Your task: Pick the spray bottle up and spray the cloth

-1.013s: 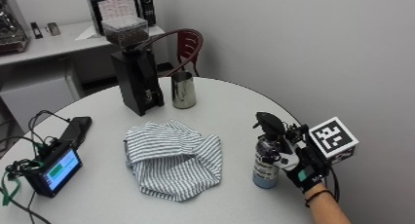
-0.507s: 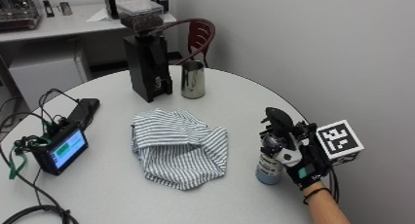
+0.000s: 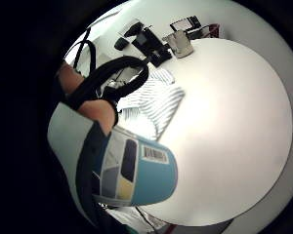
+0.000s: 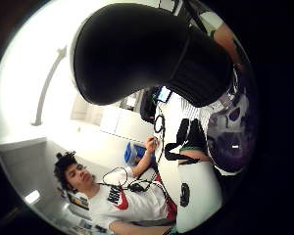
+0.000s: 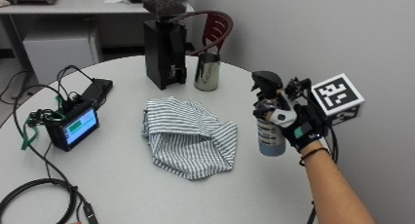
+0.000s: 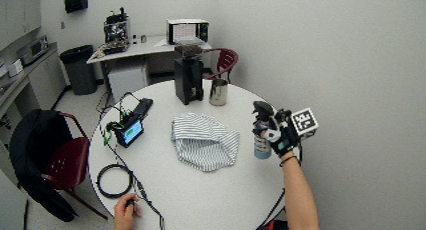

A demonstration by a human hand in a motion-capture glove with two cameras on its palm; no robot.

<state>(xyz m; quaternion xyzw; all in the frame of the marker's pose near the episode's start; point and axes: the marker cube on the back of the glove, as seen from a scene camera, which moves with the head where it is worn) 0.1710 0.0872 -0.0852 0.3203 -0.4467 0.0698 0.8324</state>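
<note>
**Gloved hand holds a spray bottle upright beside a striped cloth**

A person's gloved right hand (image 5: 299, 129) is wrapped around the neck of a spray bottle (image 5: 269, 121), gripping it just below the black trigger head. The bottle stands upright near the right edge of a round white table (image 5: 129, 185); whether its base touches the tabletop or sits just above it cannot be told. The nozzle points toward the middle of the table. In the little finger side palm view the bottle's blue label with a barcode fills the space near the palm.

A crumpled white cloth with thin grey stripes (image 5: 188, 136) lies near the table's centre, a short way from the bottle and not touching it.

Toward the far side of the table stands a black coffee grinder (image 5: 163, 44) with a steel pitcher (image 5: 207, 71) just beside it. On the left sits a small screen device (image 5: 72, 127) with cables trailing from it. A dark red chair (image 5: 213, 29) stands behind the table.
</note>
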